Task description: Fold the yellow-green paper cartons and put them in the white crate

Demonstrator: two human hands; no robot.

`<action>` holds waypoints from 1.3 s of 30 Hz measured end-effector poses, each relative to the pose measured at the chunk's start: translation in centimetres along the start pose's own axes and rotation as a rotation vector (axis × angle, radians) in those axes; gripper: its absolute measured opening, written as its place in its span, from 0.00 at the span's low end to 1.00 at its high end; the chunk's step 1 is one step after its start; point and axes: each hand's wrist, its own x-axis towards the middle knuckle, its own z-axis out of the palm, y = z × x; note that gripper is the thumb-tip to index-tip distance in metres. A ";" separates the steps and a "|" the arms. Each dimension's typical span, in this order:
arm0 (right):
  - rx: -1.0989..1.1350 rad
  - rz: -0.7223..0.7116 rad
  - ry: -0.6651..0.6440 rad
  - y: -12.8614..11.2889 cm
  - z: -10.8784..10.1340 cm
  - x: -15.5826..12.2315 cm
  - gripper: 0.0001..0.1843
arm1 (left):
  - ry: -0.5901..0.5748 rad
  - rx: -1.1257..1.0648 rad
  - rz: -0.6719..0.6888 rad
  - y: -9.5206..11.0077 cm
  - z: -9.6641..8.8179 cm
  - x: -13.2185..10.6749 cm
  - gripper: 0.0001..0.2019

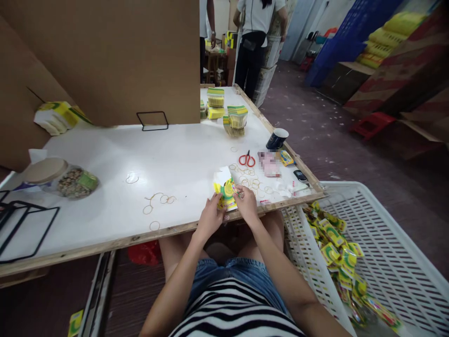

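At the near edge of the white table (105, 159), both of my hands grip a small stack of yellow-green packets (226, 193). My left hand (210, 216) grips its lower left side, fingers closed round it. My right hand (245, 202) is closed on its right side, fingertips pinched near a rubber band. Loose rubber bands (250, 180) lie just beyond the stack, and more rubber bands (159, 200) lie to the left.
Red-handled scissors (247, 160), a dark cup (277, 138), a phone (300, 175) and bundled packet stacks (236, 119) sit on the right half. A jar (59, 178) lies at left. A white crate (386, 243) of packets stands to my right. Cardboard walls the back. People stand behind.
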 end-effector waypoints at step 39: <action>0.532 0.156 -0.099 -5.1 -2.1 -7.0 0.16 | 0.165 -1.057 -0.196 3.3 -1.8 -1.8 0.23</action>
